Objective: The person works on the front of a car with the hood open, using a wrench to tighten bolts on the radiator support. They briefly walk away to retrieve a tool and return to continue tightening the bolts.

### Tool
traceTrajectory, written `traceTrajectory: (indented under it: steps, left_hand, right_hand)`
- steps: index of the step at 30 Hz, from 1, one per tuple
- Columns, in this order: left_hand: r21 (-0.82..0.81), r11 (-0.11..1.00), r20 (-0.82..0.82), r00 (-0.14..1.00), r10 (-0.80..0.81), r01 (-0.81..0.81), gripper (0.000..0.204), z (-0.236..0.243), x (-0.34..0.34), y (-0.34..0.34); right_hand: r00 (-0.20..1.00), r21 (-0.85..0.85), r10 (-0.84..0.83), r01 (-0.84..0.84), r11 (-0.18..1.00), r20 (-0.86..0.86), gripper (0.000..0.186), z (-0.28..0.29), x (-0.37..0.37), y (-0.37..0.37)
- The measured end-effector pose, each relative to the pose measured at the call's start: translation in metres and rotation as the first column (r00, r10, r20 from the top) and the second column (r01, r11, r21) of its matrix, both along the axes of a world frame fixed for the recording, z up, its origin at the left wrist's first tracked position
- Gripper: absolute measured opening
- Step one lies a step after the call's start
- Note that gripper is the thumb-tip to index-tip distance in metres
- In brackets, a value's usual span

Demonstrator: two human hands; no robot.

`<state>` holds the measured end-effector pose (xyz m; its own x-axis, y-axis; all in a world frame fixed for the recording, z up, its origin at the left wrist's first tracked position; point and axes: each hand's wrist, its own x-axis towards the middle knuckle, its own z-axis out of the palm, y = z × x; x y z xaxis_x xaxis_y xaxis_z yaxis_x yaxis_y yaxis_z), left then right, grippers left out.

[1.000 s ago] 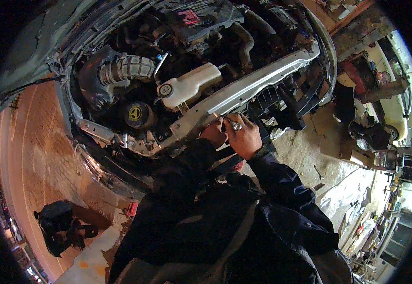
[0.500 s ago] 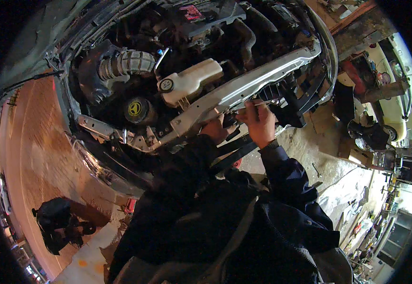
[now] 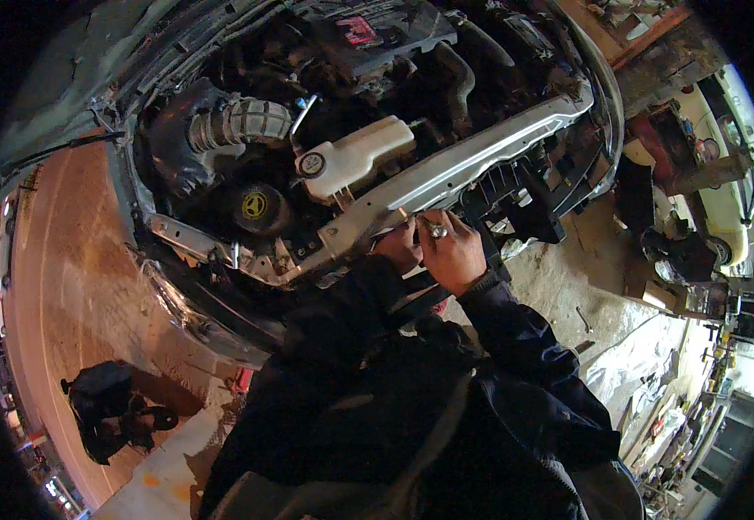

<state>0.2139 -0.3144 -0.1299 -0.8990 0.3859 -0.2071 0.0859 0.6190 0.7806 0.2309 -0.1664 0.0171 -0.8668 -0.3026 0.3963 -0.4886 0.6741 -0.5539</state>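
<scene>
Both hands meet at the front edge of an open car's engine bay, just below the silvery radiator support bar (image 3: 446, 178). My right hand (image 3: 456, 260) is closed round a ratchet wrench (image 3: 436, 230), whose shiny rounded metal end shows between the fingers. Close beside it, my left hand (image 3: 401, 249) has its fingers pinched together against the bar's lower side. Whatever those fingers hold is too small and hidden to name. Behind the bar sits a whitish coolant tank (image 3: 355, 156) with a dark round cap (image 3: 312, 165).
A ribbed air intake hose (image 3: 242, 121) and a black cap with a yellow mark (image 3: 254, 205) lie left of the tank. Black plastic front parts (image 3: 537, 208) hang at the right. A wrench (image 3: 584, 319) lies on the floor; a dark bulky object (image 3: 108, 407) stands at lower left.
My right hand has moved left and slightly down with the ratchet wrench, turning its rounded end toward me. My left hand has shifted slightly right, so the two hands are now closer together.
</scene>
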Motion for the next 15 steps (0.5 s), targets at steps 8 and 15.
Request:
traceTrajectory:
  steps: [8,15]
  left_hand:
    - [0.073,0.991,0.242,0.966,0.095,-0.116,0.09,0.043,0.002,-0.001]
    - [0.266,0.958,0.179,0.982,0.061,-0.108,0.088,0.016,0.001,0.002]
  right_hand:
    - [0.954,-0.308,-0.033,0.129,0.943,0.297,0.018,-0.016,-0.018,0.013]
    - [0.58,-0.628,0.303,0.512,0.587,0.756,0.027,-0.024,-0.063,0.039]
